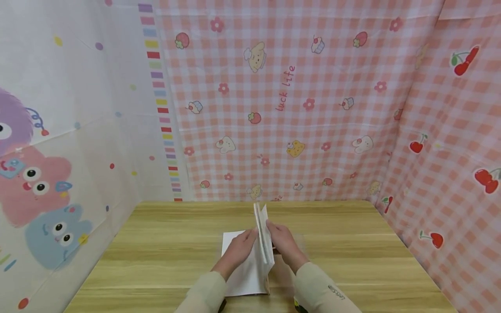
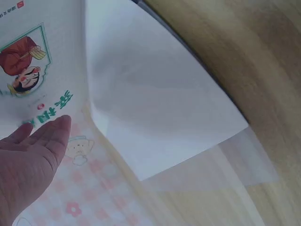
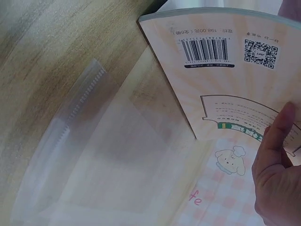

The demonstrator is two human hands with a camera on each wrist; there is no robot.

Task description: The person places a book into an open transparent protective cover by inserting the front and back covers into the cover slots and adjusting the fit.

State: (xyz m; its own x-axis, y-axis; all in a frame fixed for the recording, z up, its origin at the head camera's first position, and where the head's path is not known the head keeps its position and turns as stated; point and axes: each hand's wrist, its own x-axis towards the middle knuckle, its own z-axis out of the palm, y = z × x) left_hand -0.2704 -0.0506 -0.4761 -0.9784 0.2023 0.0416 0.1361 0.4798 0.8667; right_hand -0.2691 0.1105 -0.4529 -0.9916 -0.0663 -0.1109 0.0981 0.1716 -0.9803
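A thin paperback book (image 1: 263, 237) stands upright on its spine between my two hands, its pages slightly parted at the top. To the left, a white inner cover (image 1: 246, 278) lies flat on the table. My left hand (image 1: 239, 248) touches the left page with fairly straight fingers; that page shows a drawn figure (image 2: 23, 61) in red and green characters. My right hand (image 1: 285, 241) grips the back cover (image 3: 164, 52), which carries a barcode and a QR code. Clear plastic film (image 3: 117, 160) lies under the book and reaches past the white cover's edge.
The book stands on a wood-grain table (image 1: 164, 243). Behind it hangs a pink checked cloth (image 1: 297, 87) with printed fruit and animals; patterned cloth also hangs on both sides. The film's right part has a toothed strip (image 3: 84, 103) along its edge.
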